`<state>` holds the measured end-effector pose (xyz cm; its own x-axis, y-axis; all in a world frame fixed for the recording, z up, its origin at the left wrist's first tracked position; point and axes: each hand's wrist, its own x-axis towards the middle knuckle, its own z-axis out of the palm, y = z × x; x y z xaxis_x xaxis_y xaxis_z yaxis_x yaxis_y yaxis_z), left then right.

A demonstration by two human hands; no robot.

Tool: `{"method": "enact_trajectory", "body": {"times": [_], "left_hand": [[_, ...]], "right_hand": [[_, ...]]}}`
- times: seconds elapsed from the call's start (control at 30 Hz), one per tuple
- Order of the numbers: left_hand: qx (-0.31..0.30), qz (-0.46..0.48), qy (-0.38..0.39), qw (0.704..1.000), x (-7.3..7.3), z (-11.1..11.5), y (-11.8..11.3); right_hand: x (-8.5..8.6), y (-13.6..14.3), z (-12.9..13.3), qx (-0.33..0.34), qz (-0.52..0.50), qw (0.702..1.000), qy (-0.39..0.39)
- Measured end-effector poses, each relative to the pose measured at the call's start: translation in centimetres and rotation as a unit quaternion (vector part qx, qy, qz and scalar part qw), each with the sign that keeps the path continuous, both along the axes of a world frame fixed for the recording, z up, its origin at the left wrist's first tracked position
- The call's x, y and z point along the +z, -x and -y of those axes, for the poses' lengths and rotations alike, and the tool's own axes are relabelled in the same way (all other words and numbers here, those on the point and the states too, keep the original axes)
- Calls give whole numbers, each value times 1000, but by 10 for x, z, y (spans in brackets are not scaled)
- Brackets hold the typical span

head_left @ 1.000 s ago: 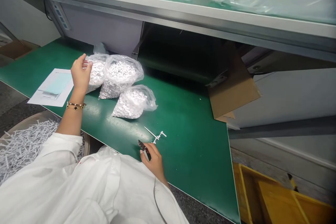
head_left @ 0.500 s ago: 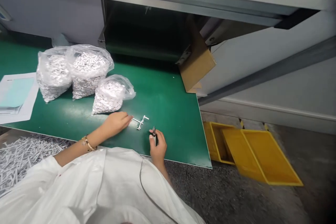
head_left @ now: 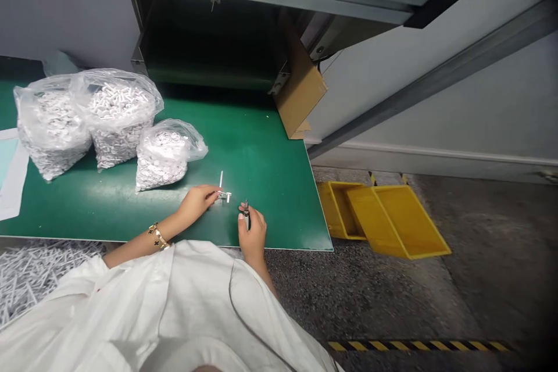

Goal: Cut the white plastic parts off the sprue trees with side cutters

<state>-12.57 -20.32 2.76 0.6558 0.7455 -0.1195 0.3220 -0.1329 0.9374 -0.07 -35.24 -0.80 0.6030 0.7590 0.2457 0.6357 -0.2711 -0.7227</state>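
Pinched in the fingertips of my left hand [head_left: 201,197] is a small branched white plastic piece [head_left: 225,195], which looks like a moulded sprue. One thin white rod of it points away from me, and short stubs stick out to the right. My right hand [head_left: 253,231] is wrapped round a small pair of nippers [head_left: 246,213] with dark handles, their tip pointing away from me. The nippers are a short way right of the white piece and apart from it. Whether their jaws are open is too small to tell.
Three clear bags of small white parts, the nearest a small bag [head_left: 161,157], stand left on the green table [head_left: 261,168]. Loose white sticks [head_left: 39,273] lie below the table's front edge. A cardboard piece [head_left: 300,90] stands behind. Yellow bins [head_left: 399,221] are on the floor right.
The white piece has turned in my left fingers, its rod now pointing away from me. The nippers remain in my right hand. The whole view has shifted.
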Motion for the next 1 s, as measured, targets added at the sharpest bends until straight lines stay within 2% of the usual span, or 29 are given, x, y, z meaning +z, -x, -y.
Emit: {"method": "enact_trajectory", "body": {"times": [0.1,0.17,0.23,0.43,0.57,0.67,0.8,1.0], "left_hand": [[36,42,140,989,-2,0,12],[60,79,229,968,-2,1,19],[86,106,285,949,-2,4,25],[144,130,312,930,-11,11,38],[177,139,325,919,-19,12,43],[195,143,340,909,-19,12,45],[183,138,376,898,-13,13,49],[168,159,417,879,8,17,53]], "right_hand": [[0,1,-2,3,-3,1000,5],[-1,1,-4,5,-1,1000,7],[-3,-2,-6,3,0,1000,8],[-11,-18,-6,11,-42,999,6],[-6,-26,-6,35,-37,999,-12],[-2,-31,-7,52,-60,997,8],[0,-34,-5,78,-88,992,39],[3,-35,6,152,-114,981,29]]}}
